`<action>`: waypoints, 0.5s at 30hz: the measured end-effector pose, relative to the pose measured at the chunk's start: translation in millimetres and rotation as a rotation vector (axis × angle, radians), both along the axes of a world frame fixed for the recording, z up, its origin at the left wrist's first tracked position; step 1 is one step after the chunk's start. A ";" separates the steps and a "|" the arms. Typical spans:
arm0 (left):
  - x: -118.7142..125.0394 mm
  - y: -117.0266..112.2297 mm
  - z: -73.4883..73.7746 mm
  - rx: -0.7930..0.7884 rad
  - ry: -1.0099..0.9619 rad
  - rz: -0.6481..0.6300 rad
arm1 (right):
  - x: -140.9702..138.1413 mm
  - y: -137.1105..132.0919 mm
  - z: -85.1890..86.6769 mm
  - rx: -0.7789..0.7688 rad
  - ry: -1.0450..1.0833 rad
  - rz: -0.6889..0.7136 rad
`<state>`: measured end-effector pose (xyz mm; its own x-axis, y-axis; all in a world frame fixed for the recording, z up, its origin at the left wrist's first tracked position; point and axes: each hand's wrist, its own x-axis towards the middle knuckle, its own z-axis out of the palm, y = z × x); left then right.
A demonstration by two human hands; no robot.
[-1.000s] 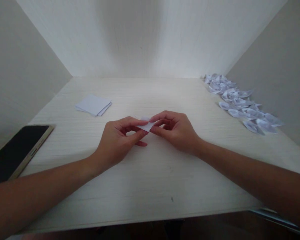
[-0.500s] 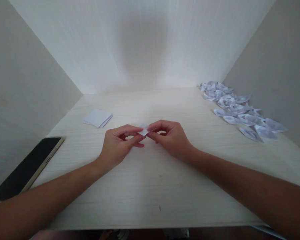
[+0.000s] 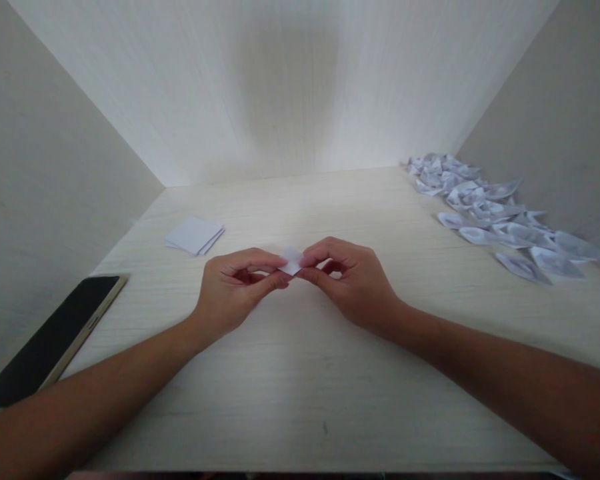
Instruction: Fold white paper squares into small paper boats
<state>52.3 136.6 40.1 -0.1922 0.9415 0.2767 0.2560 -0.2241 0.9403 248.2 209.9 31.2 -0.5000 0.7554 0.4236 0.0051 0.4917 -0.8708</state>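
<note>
A small piece of folded white paper (image 3: 291, 261) is held between my two hands at the middle of the table, its visible face diamond-shaped. My left hand (image 3: 235, 283) pinches its left corner between thumb and fingers. On the opposite corner, my right hand (image 3: 347, 277) does the same with thumb and index finger. How the paper is folded underneath is hidden by the fingertips. Left of my left hand and farther back lies a stack of square white paper sheets (image 3: 194, 235).
Many folded white paper boats (image 3: 485, 207) are heaped along the right wall of the pale wooden table (image 3: 260, 400). A dark-screened phone or tablet (image 3: 50, 340) lies at the left, by my left forearm. Panels rise at the back, left and right.
The view has tilted and shifted slightly. My hands have moved a little apart, showing more of the folded paper. Both still pinch it.
</note>
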 end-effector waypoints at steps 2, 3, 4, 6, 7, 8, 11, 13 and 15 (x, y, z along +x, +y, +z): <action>0.4 -0.7 -0.3 0.049 -0.004 -0.023 | 1.2 -0.8 1.8 0.053 0.000 0.009; 0.5 -1.0 -0.4 0.079 0.007 -0.026 | 1.7 -1.3 2.4 0.074 0.004 0.013; 0.5 -1.3 -0.4 0.102 0.029 -0.021 | 2.2 -1.9 2.9 0.090 0.008 0.015; 0.3 -1.8 0.3 0.133 0.087 0.001 | 2.7 -3.2 3.6 0.112 0.018 0.014; 0.2 -2.2 1.0 0.145 0.113 0.012 | 2.9 -3.9 3.9 0.118 0.021 0.012; 0.2 -2.6 1.8 0.156 0.133 0.021 | 3.0 -4.7 4.2 0.121 0.024 0.009; 0.2 -4.2 4.2 0.195 0.178 0.030 | 3.3 -6.9 5.5 0.126 0.037 0.007; 0.4 -5.1 5.0 0.216 0.195 0.029 | 3.3 -8.0 6.3 0.135 0.051 0.007; 0.3 -5.5 4.5 0.221 0.180 0.017 | 3.2 -8.6 7.0 0.145 0.051 -0.005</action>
